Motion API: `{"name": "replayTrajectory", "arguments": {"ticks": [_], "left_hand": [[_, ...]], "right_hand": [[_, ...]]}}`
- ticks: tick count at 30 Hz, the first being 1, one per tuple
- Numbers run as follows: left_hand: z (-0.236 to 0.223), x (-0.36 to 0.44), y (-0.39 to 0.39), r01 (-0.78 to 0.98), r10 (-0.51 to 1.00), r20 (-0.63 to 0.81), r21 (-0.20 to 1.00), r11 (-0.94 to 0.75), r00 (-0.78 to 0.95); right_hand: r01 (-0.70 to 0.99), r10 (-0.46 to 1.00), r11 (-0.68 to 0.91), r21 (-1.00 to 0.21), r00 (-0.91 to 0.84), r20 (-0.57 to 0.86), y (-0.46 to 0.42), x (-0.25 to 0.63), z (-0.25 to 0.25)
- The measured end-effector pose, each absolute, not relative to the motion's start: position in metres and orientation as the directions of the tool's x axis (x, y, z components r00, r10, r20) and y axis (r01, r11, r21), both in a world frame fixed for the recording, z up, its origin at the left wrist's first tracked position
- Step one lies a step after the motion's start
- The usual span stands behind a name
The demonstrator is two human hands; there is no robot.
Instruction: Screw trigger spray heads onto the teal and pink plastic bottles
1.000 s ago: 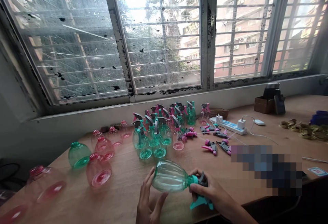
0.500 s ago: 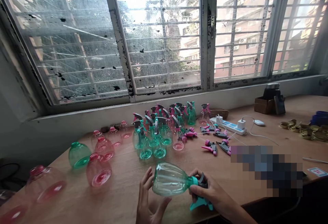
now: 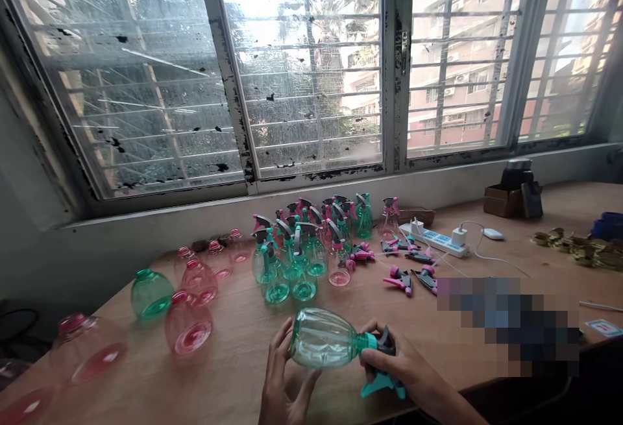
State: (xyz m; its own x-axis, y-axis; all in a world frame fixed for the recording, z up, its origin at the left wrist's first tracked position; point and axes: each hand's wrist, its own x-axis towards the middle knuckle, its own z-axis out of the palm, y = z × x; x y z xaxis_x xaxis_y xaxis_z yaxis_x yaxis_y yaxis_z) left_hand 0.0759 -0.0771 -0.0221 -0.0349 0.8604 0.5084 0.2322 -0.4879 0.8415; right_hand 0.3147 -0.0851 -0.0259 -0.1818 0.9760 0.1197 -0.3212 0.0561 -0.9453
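A clear green spray bottle (image 3: 324, 339) lies sideways in the air above the table, base to the left. My right hand (image 3: 396, 357) is wrapped round its dark grey and teal trigger head (image 3: 377, 344) and collar. At the base, my left hand (image 3: 285, 373) is cupped round the bottle, fingers on the far side and thumb against the underside. Behind it stands a group of green and pink spray bottles (image 3: 304, 289) with trigger heads fitted. To the left are several pink bottles (image 3: 189, 331) and a green bottle (image 3: 150, 296) without heads.
Loose pink and grey trigger heads (image 3: 402, 280) lie right of the group. Behind them is a power strip (image 3: 435, 241) with cables. Farther right are gold-coloured pieces (image 3: 584, 250), a brown box (image 3: 501, 201) and a blurred-out patch. Windows line the wall behind the table.
My left hand has moved slightly right and its fingers and thumb have closed in on the bottle's base. My right hand keeps its hold on the trigger head.
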Motion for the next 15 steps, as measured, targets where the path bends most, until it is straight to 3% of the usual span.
{"name": "replayTrajectory", "arguments": {"ticks": [10, 15], "left_hand": [[-0.0248, 0.075, -0.0777, 0.196, 0.876, 0.48, 0.863, -0.465, -0.033], [-0.0242, 0.075, -0.0778, 0.231, 0.864, 0.502, 0.843, -0.485, -0.019]], "right_hand": [[-0.239, 0.971, 0.09, -0.967, -0.193, 0.139, -0.0897, 0.3148, -0.0193], [-0.285, 0.976, 0.066, -0.956, -0.18, 0.121, -0.087, 0.3145, -0.0221]]}}
